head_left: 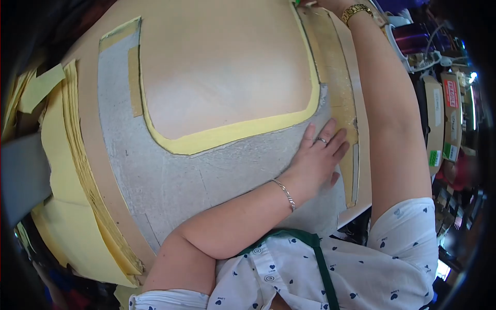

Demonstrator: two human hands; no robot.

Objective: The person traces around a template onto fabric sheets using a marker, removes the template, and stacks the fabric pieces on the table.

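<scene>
My left hand (pixel 321 157) lies flat with its fingers spread on a grey template (pixel 170 178), near its right side. The template has a U-shaped cut-out and tape-coloured strips along its edges. Yellow material (pixel 232 133) shows as a band along the inside of the cut-out, on a tan board (pixel 222 67). At the top edge of the view, beyond the template's upper right end, is my right hand (pixel 330 4), mostly cut off. Something green shows beside it, but its fingers and what they hold cannot be made out.
Stacked yellow sheets (pixel 77 155) lie at the left, beside a grey bar (pixel 23 175). Cardboard boxes (pixel 452 113), one with a red label, stand at the right. Behind them are a purple shiny object (pixel 413 39) and white cables.
</scene>
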